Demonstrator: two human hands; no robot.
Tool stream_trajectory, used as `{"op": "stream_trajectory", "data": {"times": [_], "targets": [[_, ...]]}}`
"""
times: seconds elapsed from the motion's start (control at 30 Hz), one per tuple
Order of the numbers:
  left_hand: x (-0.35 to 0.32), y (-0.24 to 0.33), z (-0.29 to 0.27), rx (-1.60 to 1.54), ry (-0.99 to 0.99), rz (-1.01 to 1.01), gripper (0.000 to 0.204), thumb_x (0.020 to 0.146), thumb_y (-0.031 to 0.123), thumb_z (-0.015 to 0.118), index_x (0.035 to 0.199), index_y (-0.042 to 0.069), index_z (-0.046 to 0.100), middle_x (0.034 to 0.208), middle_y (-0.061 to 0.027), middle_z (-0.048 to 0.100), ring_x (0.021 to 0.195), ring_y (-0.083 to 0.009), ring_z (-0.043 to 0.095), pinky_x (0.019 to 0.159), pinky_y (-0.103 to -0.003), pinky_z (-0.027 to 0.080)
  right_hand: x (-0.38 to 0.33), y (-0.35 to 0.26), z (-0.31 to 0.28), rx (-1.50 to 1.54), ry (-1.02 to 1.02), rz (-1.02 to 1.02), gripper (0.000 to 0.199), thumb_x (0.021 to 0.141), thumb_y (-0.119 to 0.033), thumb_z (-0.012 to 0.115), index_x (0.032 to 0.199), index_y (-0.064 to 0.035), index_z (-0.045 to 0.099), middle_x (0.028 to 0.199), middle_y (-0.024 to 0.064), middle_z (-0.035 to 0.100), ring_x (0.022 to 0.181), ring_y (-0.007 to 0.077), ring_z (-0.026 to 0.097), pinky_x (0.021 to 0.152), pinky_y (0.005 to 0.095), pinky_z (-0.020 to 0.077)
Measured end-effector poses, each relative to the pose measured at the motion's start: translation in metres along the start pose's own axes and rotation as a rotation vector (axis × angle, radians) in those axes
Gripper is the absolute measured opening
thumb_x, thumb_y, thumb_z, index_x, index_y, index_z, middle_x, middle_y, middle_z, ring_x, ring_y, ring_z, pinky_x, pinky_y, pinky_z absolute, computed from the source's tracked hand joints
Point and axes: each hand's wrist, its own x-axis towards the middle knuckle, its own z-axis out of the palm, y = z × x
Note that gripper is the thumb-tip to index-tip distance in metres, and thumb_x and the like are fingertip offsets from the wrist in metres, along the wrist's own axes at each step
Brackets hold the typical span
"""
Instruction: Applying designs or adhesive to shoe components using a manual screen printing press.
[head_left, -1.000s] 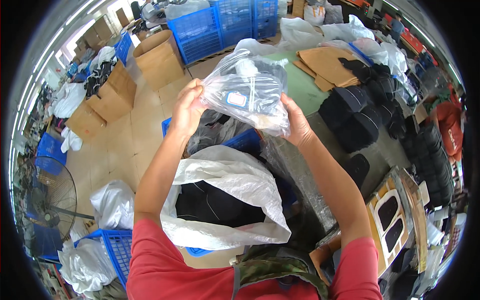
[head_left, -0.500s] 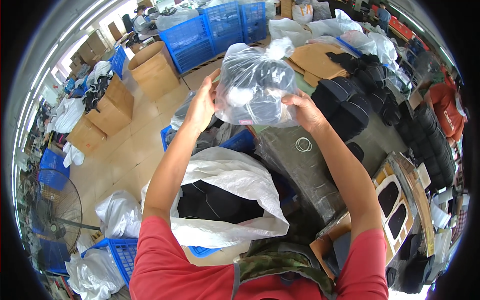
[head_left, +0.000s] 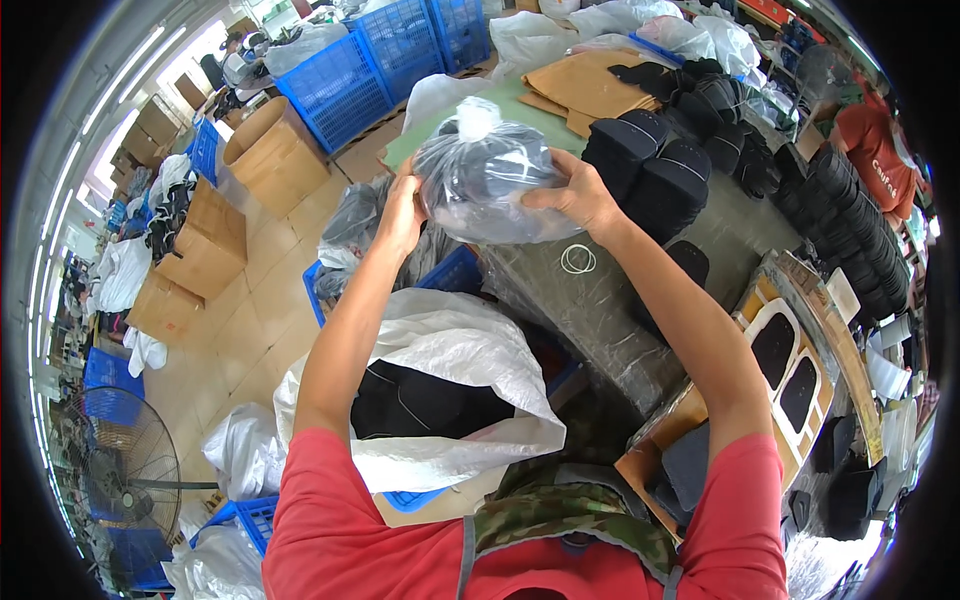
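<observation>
The tied bag (head_left: 490, 190) lies between both hands, long axis side to side, knot uppermost, seemingly raised over the table (head_left: 620, 320). The right hand (head_left: 582, 200) pinches its right side, thumb in front. The left hand (head_left: 403, 210) touches the opposite side; its finger closure cannot be determined.

White lettering (head_left: 893, 182) is slanting across a red garment (head_left: 868, 140) at the far right; it is appearing small near the view's curved rim.
</observation>
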Motion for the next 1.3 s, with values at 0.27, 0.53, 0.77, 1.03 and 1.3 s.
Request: {"op": "stream_trajectory", "data": {"times": [0.27,0.53,0.77,1.03,1.3], "targets": [[0.009,-0.04,0.0,0.125,0.064,0.228,0.056,0.081,-0.001,0.033,0.136,0.006,0.042,0.135,-0.0104,0.047,0.124,-0.0183,0.045,0.107,-0.032,0.033,0.006,0.011,0.01,-0.406,0.032,0.094,0.081,0.059,-0.017,0.08,0.131,0.0005,0.047,0.121,0.0226,0.057,0.116,0.0334,0.054,0.098,0.037,0.0432],[-0.016,-0.064,0.005,0.799,-0.028,0.292,0.056,0.078,-0.002,0.045,0.133,0.001,0.037,0.131,-0.0206,0.044,0.127,-0.0316,0.041,0.108,-0.037,0.029,-0.022,0.05,0.001,-0.532,0.06,-0.164,0.065,0.064,-0.016,0.073,0.125,-0.0043,0.054,0.127,0.0194,0.051,0.12,0.0358,0.047,0.1,0.0401,0.0415],[-0.061,-0.051,0.048,0.966,-0.009,0.25,0.056,0.083,0.013,0.057,0.134,0.007,0.035,0.134,-0.0235,0.035,0.122,-0.0435,0.04,0.102,-0.043,0.036,-0.014,0.015,-0.005,-0.462,-0.048,-0.238,0.036,0.072,-0.013,0.069,0.107,-0.0068,0.067,0.097,0.0153,0.066,0.083,0.0239,0.065,0.078,0.0331,0.051],[-0.044,-0.03,0.08,1.085,-0.154,0.653,0.044,0.082,0.007,0.06,0.124,0.003,0.047,0.115,-0.0162,0.052,0.096,-0.029,0.058,0.088,-0.039,0.044,0.008,-0.011,-0.024,-0.527,-0.238,0.38,0.027,0.078,-0.018,0.068,0.099,-0.0021,0.069,0.082,0.0096,0.067,0.072,0.0095,0.063,0.064,0.0262,0.051],[0.022,-0.027,0.086,0.787,-0.325,-0.015,0.021,0.084,0.008,0.056,0.103,0.003,0.064,0.094,-0.0049,0.061,0.081,-0.015,0.057,0.071,-0.028,0.046,0.005,0.017,-0.02,0.086,-0.08,0.111,0.022,0.07,0.003,0.06,0.09,-0.0006,0.071,0.077,0.009,0.066,0.067,0.0132,0.059,0.063,0.0258,0.0494]]}}
